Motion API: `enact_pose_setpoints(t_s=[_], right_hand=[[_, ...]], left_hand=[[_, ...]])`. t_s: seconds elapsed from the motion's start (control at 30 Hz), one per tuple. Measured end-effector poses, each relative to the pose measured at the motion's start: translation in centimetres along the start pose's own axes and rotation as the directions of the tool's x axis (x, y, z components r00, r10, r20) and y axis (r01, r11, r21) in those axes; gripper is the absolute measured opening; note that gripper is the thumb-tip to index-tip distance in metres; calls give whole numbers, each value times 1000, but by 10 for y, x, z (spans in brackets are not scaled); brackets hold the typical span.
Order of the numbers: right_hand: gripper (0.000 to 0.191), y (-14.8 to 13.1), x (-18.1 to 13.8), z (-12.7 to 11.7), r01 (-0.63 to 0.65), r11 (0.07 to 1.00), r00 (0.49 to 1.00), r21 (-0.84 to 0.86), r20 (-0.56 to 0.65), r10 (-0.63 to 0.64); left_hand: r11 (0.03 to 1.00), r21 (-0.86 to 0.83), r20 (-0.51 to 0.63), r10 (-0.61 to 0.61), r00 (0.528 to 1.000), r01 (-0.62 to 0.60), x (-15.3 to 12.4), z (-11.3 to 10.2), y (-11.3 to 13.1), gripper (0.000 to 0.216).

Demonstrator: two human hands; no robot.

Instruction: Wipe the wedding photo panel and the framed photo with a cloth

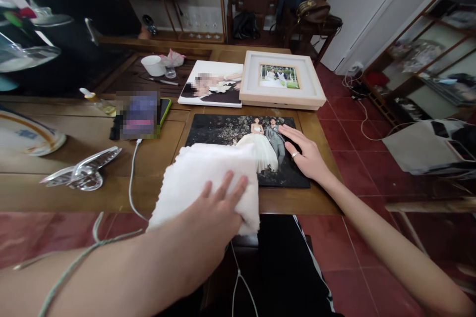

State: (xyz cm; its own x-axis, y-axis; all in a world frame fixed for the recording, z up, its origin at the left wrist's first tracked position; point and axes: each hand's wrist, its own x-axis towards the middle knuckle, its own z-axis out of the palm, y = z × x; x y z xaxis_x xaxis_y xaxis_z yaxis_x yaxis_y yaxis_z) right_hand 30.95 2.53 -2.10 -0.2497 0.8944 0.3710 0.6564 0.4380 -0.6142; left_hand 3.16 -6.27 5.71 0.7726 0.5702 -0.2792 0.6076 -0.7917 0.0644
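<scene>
A folded white cloth (186, 173) with a scalloped edge lies partly over the lower left of a dark photo panel (223, 129) and past the table's front edge. My left hand (219, 208) holds the cloth from above, fingertips spread on it; its thumb is hidden near the cloth's right edge. The panel lies flat and shows a couple in wedding clothes. On the panel's right side rests my right hand (307, 156), flat with fingers stretched out and a ring on one finger. It holds nothing.
Behind the panel are a white-edged photo print (211, 99) and a framed photo (247, 77). To the left lie a phone (165, 109) on a white cable (132, 178), a clear hair claw (87, 171) and a dropper bottle (102, 105). A white cup (152, 66) stands farther back.
</scene>
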Motion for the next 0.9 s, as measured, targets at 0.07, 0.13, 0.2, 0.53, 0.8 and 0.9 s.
enact_pose_setpoints(t_s=[0.07,0.13,0.2,0.53,0.8,0.9], right_hand=[[41,0,0,0,5,1000,1000,-5,0,-5],[41,0,0,0,12,1000,1000,-10,5,-12],[41,0,1,-1,13,1000,1000,-11,12,-12],[42,1,1,-1,8,1000,1000,1,19,-8],[41,3,1,0,40,999,999,9,6,-40],[42,3,1,0,33,999,999,3,11,-33]], left_hand=[[999,-35,5,24,1000,-23,9,-6,-1,33],[999,-47,-4,10,1000,-10,29,-15,-18,36],[999,-43,-29,-12,1000,11,57,-23,-45,45],[995,-85,-97,-65,993,57,100,-24,-66,45],[991,-22,-115,126,985,-129,60,-10,26,26],[992,-57,-128,105,986,-113,72,-15,7,32]])
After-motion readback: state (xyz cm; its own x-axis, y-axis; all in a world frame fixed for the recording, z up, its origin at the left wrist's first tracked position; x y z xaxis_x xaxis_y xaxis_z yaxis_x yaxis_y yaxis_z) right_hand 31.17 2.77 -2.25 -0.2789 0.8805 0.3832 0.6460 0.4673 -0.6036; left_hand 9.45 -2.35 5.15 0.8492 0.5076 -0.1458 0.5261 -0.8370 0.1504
